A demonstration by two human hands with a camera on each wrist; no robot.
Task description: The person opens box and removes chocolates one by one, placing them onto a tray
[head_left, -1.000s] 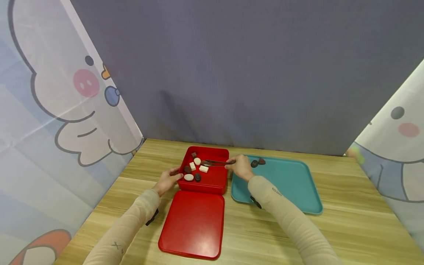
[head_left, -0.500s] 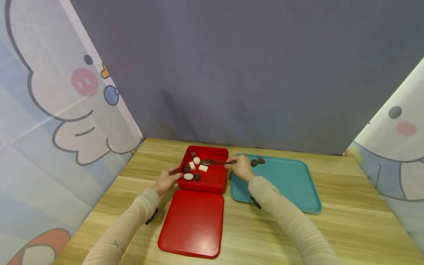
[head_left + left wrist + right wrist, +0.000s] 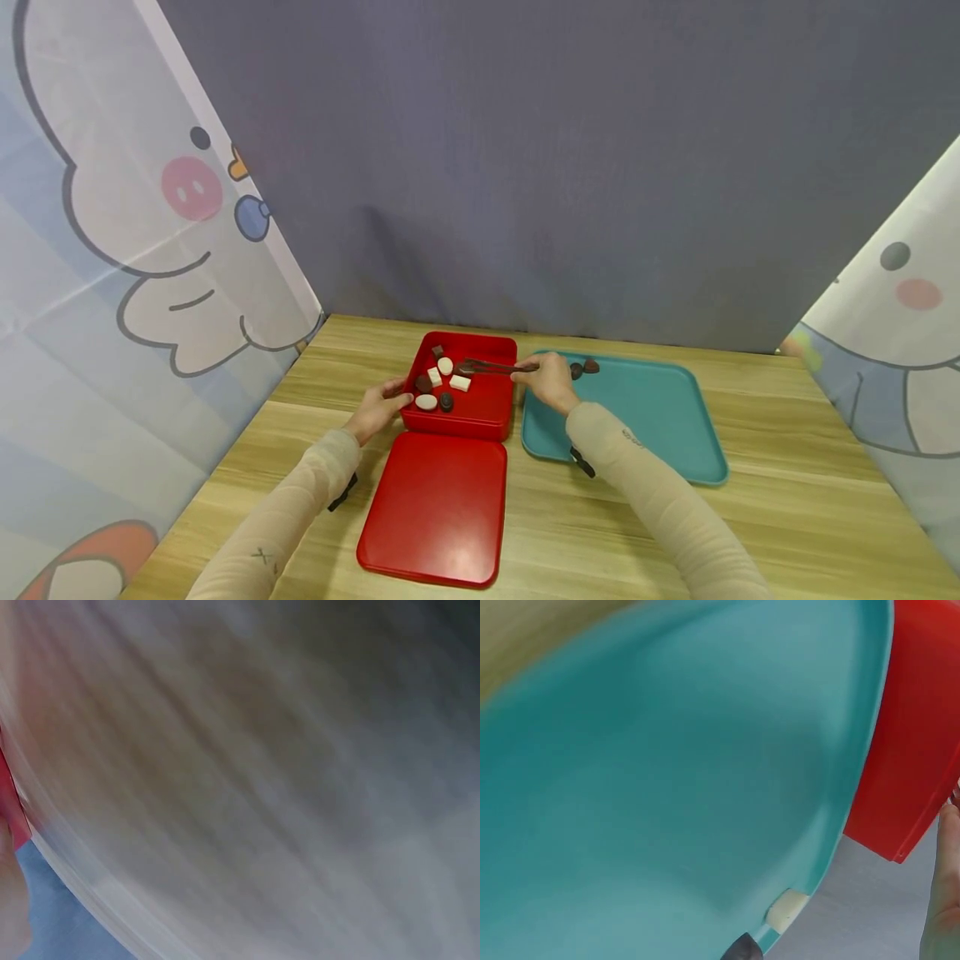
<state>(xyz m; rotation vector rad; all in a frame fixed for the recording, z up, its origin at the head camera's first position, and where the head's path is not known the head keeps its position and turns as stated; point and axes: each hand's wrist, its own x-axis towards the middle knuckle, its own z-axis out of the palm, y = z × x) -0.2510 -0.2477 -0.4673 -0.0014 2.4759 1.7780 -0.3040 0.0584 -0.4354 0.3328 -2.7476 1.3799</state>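
Pinching slim dark metal tongs [image 3: 495,367] over the red plastic box [image 3: 487,402], right hand [image 3: 546,380] fingers are clamped near the handle end; its small chocolate pieces [image 3: 446,401] look light, slippery and easily marred, while left hand [image 3: 378,406] fingers curl round the box's edge.

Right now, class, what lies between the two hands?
In the head view, the open red box with its sweets lies between the left hand and right hand, and the tongs reach over it.

Red lid [image 3: 435,507] blocks the near side of the red box [image 3: 480,400] — teal tray [image 3: 660,417] flanks its right.
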